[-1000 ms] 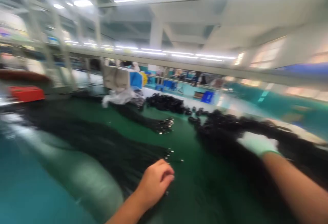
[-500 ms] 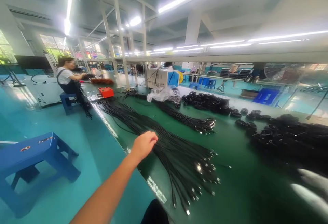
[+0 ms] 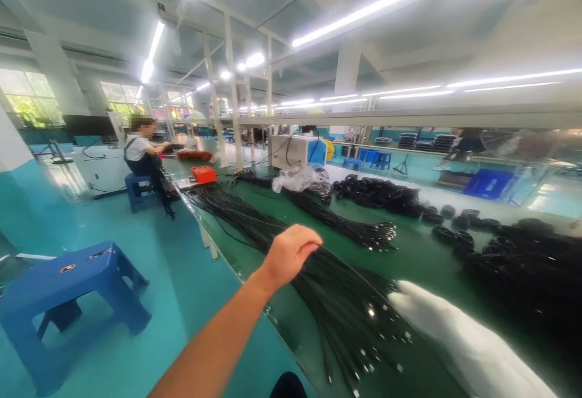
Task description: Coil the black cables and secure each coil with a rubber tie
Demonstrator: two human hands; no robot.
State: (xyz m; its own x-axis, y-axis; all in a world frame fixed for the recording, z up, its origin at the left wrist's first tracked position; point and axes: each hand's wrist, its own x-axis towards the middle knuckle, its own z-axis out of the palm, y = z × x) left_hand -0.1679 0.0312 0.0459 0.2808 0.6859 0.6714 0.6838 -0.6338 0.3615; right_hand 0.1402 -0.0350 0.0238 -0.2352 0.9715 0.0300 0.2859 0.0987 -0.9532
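along the near edge of a long green tabletop (image 3: pixel 422 252), a person's bare left hand (image 3: pixel 291 252) is hovering over a thick bundle of black cables (image 3: pixel 327 289), fingers curled loosely downward and closing on nothing; whether the fingertips are touching the strands cannot be told. the right hand (image 3: pixel 436 319), in a white glove and smeared by motion blur, is reaching in low over the metal-tipped end of the same bundle, and its grip cannot be told.

the bundle is lying loose and fanned out, its connector ends spreading toward the near edge, so gathering or sorting appears to be only beginning. a second bundle (image 3: pixel 345 225) is lying further back, apart from the first. beyond it, a heap of coiled black cables (image 3: pixel 377 192) and a few single coils (image 3: pixel 454 219) are suggesting that some lots are already wound, while the straight bundles are judged still to be handled.

further up the line, a seated co-worker (image 3: pixel 143 155) is working near an orange box (image 3: pixel 203 174), and a blue stool (image 3: pixel 68 283) is standing on the teal floor at left.
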